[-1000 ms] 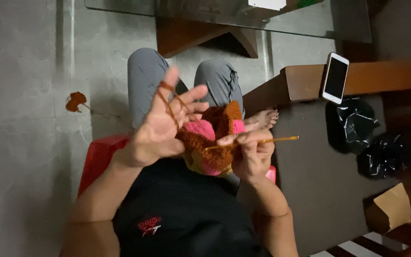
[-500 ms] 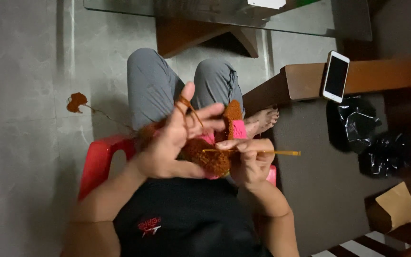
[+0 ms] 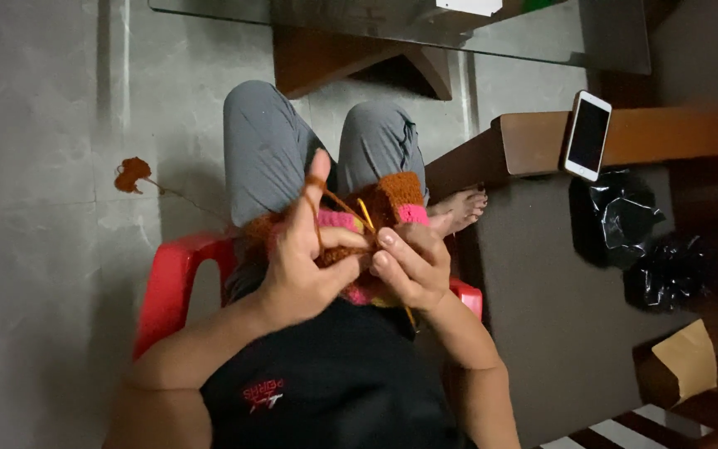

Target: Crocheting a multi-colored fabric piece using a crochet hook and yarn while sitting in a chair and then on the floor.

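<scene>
Left hand: fingers closed on orange-and-pink crochet piece; yarn over forefinger
Right hand: gripping crochet hook
Room: red chair edge left; floor beyond

Both hands cover most of the fuzzy orange-and-pink crocheted piece. The thin golden crochet hook vanishes behind the right hand. The glass-topped table is cut off at the top edge.
</scene>
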